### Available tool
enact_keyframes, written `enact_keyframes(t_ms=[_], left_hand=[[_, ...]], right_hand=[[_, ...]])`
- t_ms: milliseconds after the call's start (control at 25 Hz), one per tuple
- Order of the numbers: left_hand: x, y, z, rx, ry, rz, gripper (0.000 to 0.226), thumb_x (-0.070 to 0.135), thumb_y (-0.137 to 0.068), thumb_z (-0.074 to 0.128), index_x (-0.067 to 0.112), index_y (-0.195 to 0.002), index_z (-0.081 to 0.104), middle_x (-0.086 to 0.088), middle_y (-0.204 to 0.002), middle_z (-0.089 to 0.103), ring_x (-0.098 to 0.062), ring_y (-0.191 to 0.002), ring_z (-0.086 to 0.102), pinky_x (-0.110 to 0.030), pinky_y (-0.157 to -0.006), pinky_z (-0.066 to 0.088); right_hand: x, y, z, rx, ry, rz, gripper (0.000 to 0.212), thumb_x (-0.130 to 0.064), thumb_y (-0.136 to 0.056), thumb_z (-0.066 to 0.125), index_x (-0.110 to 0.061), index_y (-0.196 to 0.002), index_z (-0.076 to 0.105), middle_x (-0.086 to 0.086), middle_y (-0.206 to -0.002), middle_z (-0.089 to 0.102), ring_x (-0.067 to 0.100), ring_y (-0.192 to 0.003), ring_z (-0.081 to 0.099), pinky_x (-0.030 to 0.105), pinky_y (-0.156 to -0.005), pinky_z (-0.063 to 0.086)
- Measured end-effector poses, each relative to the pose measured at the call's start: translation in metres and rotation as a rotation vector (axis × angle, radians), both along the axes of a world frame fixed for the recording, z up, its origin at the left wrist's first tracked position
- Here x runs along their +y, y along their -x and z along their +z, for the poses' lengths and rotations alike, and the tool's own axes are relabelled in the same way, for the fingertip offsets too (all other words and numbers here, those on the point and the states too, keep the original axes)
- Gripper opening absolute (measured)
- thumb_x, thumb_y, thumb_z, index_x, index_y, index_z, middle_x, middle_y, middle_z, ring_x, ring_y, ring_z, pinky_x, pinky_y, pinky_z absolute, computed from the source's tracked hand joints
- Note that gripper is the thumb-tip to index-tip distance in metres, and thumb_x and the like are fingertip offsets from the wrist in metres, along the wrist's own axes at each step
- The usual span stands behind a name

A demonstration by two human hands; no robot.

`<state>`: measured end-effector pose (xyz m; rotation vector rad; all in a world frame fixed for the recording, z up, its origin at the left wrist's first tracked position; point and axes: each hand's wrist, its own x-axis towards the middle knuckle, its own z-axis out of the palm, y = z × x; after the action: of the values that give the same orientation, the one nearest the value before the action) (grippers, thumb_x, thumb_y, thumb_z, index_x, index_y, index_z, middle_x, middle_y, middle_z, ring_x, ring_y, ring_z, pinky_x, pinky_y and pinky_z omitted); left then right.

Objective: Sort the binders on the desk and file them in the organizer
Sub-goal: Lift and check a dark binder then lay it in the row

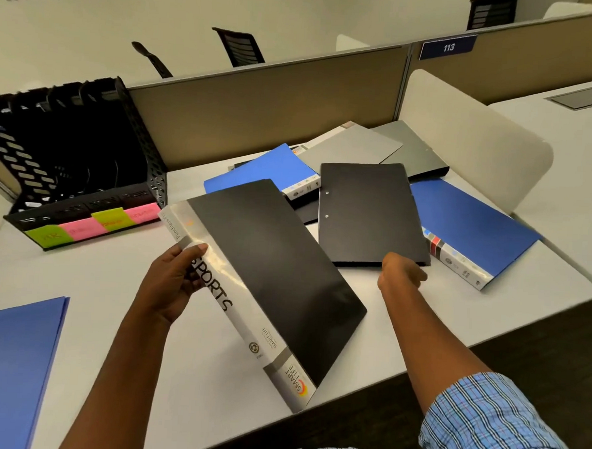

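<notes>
Two bare hands worked over a white counter (122,284) strewn with binders. The left hand (170,280) had its grip closed on a black plastic binder with a clear-sleeved white spine lettered "SPORTS" (272,274), thumb across the spine and fingers behind it; the binder stood tilted on its near corner close to the counter's front edge, spine facing the camera. The right hand (401,271), on an arm in a rolled blue checked sleeve (489,423), reached to the near edge of a flat black folder with two small rivets (370,210); its fingers curled down at that edge, but I could not tell whether the grip had closed on the folder or only touched it.

That flat folder lay partly over a blue binder with a white labelled spine (474,228) to its right. Behind it, a second blue binder (266,170) lay flat, with a light grey folder (349,145) and a dark grey folder (416,155) overlapping near the tan partition (259,104). Another blue folder (14,358) rested at the counter's near left corner, well apart from the rest.

At the far left stood a black perforated file organizer (73,160), its slots appearing dark inside, with green and pink sticky labels (94,225) along its front lip
</notes>
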<state>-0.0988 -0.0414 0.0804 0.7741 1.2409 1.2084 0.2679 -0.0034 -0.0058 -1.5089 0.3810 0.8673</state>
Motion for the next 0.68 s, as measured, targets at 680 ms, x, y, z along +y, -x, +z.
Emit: enact_keyframes(t_ms=[680], left_hand=[[-0.013,-0.036,0.026,-0.034,-0.101,-0.116,0.02,0.025,-0.093,0.055,0.016,-0.107,0.065,-0.005,-0.095,0.073,-0.019,-0.087,0.069,-0.037,-0.077,0.057]], right_hand=[[-0.028,0.048,0.004,-0.843,-0.101,1.21,0.044,-0.057,-0.091,0.047,-0.016,-0.076,0.049,-0.002,-0.071,0.052,0.013,-0.063,0.049,0.026,-0.054,0.035]])
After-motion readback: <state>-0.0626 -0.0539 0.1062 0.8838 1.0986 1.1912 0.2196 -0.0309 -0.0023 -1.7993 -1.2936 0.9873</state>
